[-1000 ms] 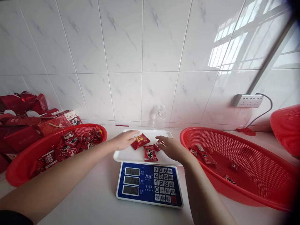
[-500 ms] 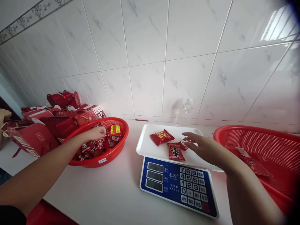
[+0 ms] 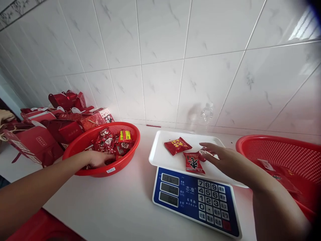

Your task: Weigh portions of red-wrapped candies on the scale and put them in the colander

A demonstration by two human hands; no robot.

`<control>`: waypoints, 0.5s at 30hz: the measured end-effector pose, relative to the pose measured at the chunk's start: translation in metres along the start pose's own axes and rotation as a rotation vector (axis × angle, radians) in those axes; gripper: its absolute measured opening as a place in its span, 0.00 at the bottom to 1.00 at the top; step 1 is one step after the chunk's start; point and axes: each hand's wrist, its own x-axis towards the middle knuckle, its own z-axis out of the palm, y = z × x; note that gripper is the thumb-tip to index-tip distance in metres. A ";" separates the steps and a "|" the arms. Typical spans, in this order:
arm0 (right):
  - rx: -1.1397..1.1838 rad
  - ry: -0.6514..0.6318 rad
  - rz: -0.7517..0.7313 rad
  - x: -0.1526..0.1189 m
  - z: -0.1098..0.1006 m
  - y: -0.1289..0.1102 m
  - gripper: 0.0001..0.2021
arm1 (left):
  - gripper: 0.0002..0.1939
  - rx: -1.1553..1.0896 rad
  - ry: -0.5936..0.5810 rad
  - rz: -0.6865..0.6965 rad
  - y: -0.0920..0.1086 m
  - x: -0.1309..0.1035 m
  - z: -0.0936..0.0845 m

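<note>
My left hand [image 3: 99,158] reaches into the near side of a red plastic basket [image 3: 134,147] full of small red snack packets [image 3: 105,139]; its fingertips are hidden among them. Over the white tray [image 3: 156,150] of a digital scale [image 3: 189,197], my right hand [image 3: 223,157] is held with fingers stretched and apart. Beneath its fingers lies a red-and-white packet [image 3: 204,154], partly covered; I cannot tell whether they touch. Two more packets rest on the tray: a red one with yellow lettering [image 3: 178,146] and a red one with black lettering [image 3: 193,163].
Several red gift boxes [image 3: 45,142] crowd the table's left side. At the right stands another red basket [image 3: 283,147] with a few flat red packages [image 3: 283,182] inside. Behind the tray, a clear plastic bottle [image 3: 207,115] stands against the tiled wall [image 3: 163,90].
My left hand has moved from the middle of the basket toward its near side, lower among the packets. The right hand stays over the tray. The view has shifted slightly.
</note>
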 end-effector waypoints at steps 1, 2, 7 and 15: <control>0.000 0.006 -0.006 0.000 0.000 0.000 0.26 | 0.28 -0.011 0.036 -0.023 0.000 0.001 0.003; 0.001 0.014 -0.013 -0.001 0.000 -0.001 0.25 | 0.29 -0.021 0.068 -0.039 -0.001 0.003 0.006; -0.002 0.020 -0.008 -0.004 -0.003 -0.003 0.25 | 0.28 -0.086 0.088 -0.033 -0.003 0.007 0.010; -0.017 -0.017 0.013 -0.006 -0.007 -0.008 0.25 | 0.23 -0.280 -0.056 0.012 -0.001 0.001 0.012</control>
